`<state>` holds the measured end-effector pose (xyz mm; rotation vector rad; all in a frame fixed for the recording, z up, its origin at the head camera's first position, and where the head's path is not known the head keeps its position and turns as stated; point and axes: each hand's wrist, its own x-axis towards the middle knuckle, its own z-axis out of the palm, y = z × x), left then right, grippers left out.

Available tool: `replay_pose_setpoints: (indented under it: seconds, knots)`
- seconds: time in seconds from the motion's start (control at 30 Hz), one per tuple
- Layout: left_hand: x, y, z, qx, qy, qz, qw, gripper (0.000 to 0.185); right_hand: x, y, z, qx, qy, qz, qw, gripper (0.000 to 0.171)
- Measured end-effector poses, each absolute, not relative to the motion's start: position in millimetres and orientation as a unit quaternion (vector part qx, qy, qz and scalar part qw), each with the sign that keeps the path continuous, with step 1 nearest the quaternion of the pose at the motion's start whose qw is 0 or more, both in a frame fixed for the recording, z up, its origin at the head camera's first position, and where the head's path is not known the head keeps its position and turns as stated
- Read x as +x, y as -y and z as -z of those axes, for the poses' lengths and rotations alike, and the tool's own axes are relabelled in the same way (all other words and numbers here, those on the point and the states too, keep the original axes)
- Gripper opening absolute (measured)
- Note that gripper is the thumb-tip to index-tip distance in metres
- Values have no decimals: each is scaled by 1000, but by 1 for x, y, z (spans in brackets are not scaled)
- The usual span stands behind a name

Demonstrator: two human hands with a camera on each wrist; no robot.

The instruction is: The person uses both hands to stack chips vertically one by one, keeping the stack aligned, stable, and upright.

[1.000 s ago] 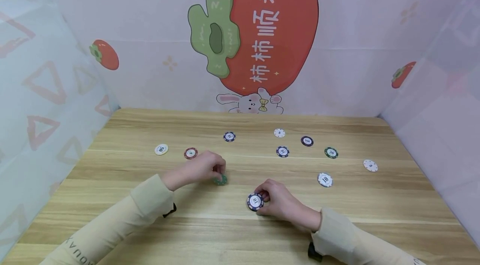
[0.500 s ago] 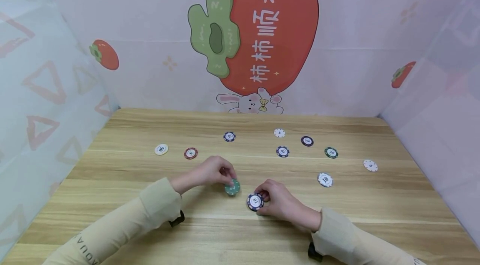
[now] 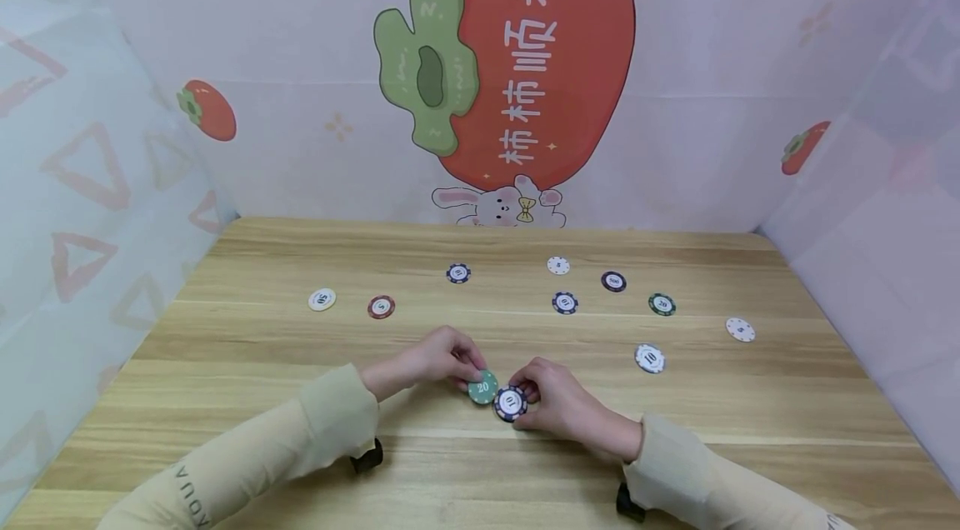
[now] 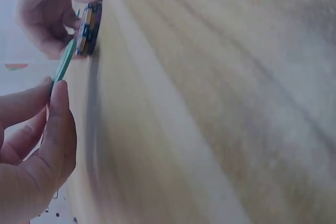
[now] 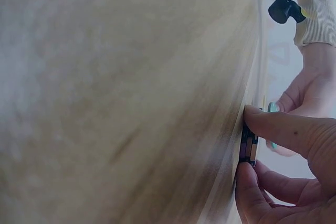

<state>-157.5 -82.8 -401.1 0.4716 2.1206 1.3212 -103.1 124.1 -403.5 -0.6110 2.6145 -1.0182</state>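
Note:
My left hand [image 3: 447, 357] pinches a green poker chip [image 3: 483, 387] marked 20 between thumb and fingers. In the left wrist view the green chip [image 4: 65, 59] is tilted, its far edge right at a short stack of chips [image 4: 89, 29]. My right hand [image 3: 557, 401] grips that stack by its sides on the table; a dark blue and white chip [image 3: 511, 403] marked 10 lies on top. Seen from the right wrist, thumb and fingers span the stack [image 5: 249, 144] at its edges, and the left hand [image 5: 310, 95] is just behind.
On the wooden table [image 3: 300, 430] several chips lie scattered: a yellow-edged one [image 3: 322, 299], a red one [image 3: 381, 307], blue ones [image 3: 458, 273], a dark one [image 3: 613, 282], a green one [image 3: 662, 304] and white ones [image 3: 741, 330]. A printed cloth wall [image 3: 300, 163] stands behind.
My left hand has carried the green chip rightward and nearer to me, up to the stack, its face now turned up into view. My right hand has stayed put on the stack.

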Motion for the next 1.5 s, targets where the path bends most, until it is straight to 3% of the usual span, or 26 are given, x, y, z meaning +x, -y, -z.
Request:
replay_pose_setpoints:
  seconds: [0.47,1.5]
  knots:
    - [-147,67,404,138,-797,-505,301,9,-105,-125,405,-214,-901,351,135,38]
    - [-131,51,408,173,-827,-483,228,8,-104,-125,407,-226,-903,347,117,37]
